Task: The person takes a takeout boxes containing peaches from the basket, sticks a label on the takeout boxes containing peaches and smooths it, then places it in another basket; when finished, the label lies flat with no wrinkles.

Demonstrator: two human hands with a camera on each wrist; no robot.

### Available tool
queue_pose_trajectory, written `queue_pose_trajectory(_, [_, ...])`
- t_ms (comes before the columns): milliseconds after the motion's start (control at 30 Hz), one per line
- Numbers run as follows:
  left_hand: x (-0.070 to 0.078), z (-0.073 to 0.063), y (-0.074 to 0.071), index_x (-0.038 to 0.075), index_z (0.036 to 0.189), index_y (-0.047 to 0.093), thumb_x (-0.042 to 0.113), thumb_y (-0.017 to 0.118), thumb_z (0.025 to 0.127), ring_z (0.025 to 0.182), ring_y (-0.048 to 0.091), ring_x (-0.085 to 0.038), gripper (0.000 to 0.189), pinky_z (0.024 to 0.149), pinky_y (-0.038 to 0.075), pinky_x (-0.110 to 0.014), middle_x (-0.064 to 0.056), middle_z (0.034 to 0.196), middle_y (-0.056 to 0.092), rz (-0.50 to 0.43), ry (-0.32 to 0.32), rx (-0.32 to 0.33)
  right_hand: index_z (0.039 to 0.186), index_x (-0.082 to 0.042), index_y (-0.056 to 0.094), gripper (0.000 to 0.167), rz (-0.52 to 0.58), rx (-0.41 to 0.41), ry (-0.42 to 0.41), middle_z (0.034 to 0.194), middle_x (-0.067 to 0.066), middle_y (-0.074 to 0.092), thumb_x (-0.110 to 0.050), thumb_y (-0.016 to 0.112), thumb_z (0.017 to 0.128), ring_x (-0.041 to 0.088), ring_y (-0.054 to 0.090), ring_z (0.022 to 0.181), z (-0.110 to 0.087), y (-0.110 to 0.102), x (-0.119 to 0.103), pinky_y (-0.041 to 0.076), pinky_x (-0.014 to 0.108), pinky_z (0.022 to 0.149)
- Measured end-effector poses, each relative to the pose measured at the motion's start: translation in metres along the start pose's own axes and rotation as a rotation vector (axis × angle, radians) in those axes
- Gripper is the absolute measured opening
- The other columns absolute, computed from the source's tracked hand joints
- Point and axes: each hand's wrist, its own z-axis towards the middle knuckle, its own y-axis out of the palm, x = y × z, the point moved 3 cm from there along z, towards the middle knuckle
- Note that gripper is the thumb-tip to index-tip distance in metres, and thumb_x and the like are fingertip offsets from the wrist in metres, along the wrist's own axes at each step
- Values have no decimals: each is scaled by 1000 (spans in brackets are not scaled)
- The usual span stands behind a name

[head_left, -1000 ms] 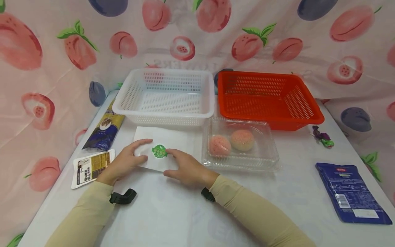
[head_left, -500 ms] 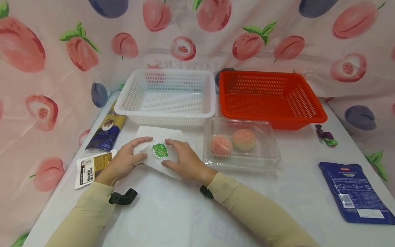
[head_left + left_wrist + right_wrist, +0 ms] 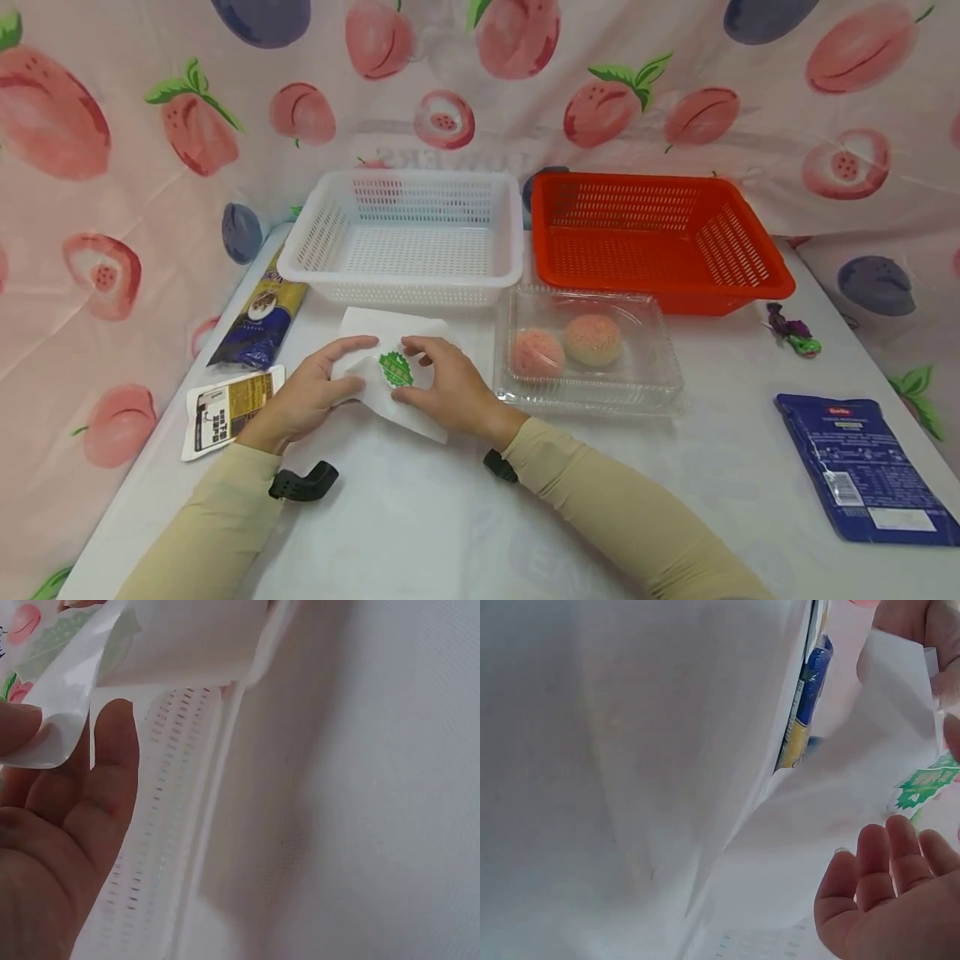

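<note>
In the head view, a white paper bag (image 3: pixel 405 417) with a round green sticker (image 3: pixel 396 369) is bent and partly raised between the two hands. My left hand (image 3: pixel 311 392) pinches its near left edge; the left wrist view shows a thumb (image 3: pixel 19 727) over the curled paper (image 3: pixel 64 720) and fingers beneath it. Around the right side of the sticker my right hand (image 3: pixel 453 387) grips the paper with curved thumb and index finger. In the right wrist view the other fingers (image 3: pixel 904 851) curl just below the sticker (image 3: pixel 926 784).
Behind the bag stand a white basket (image 3: pixel 408 287) and a red basket (image 3: pixel 637 287). A clear plastic box (image 3: pixel 637 367) with two pink round buns lies at right. Packets (image 3: pixel 258 321) lie at left, a blue pouch (image 3: pixel 862 467) and wrapped candies (image 3: pixel 791 331) far right.
The paper bag was flatter one second ago; its near edge has risen and the sheet has bent. Both hands and the sticker have shifted slightly, and the right index finger is more bent.
</note>
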Motion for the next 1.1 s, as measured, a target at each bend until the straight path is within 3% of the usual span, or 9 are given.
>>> queue_pose_trajectory(433, [7,-5,8,-11,145,33,-9,52,94,101,64,-14,55,82,56,-28,-24,126,56,-51,84,-64,140,-2,51,67,51,3,-9,128,10,56,-19,83,83,21,55,106,-3,0,1,48,30,91])
queue_pose_trajectory(633, [6,-4,8,-11,145,34,-10,51,94,102,64,-13,55,82,55,-27,-27,129,54,-42,87,-63,138,-3,52,63,120,22,-7,119,11,58,-11,82,84,14,54,88,-3,1,1,49,23,76])
queue_pose_trajectory(733, [4,-3,7,-10,146,35,-11,51,93,102,62,-12,55,82,55,-26,-31,133,49,-33,70,-54,134,-4,54,57,152,44,-17,113,11,59,-7,81,84,11,54,81,-4,0,1,50,21,71])
queue_pose_trajectory(967, [2,-1,6,-8,147,35,-9,51,93,99,61,-11,56,81,54,-24,-34,138,43,-6,53,-39,108,-2,67,23,126,89,-73,93,5,62,-3,76,87,10,53,77,-7,-3,1,48,21,70])
queue_pose_trajectory(1100, [2,-2,5,-5,149,35,-6,53,95,92,60,-10,57,79,52,-23,-31,140,42,28,28,-24,108,-2,69,21,150,80,-43,91,4,63,-4,75,88,11,54,79,-8,-7,0,50,22,72])
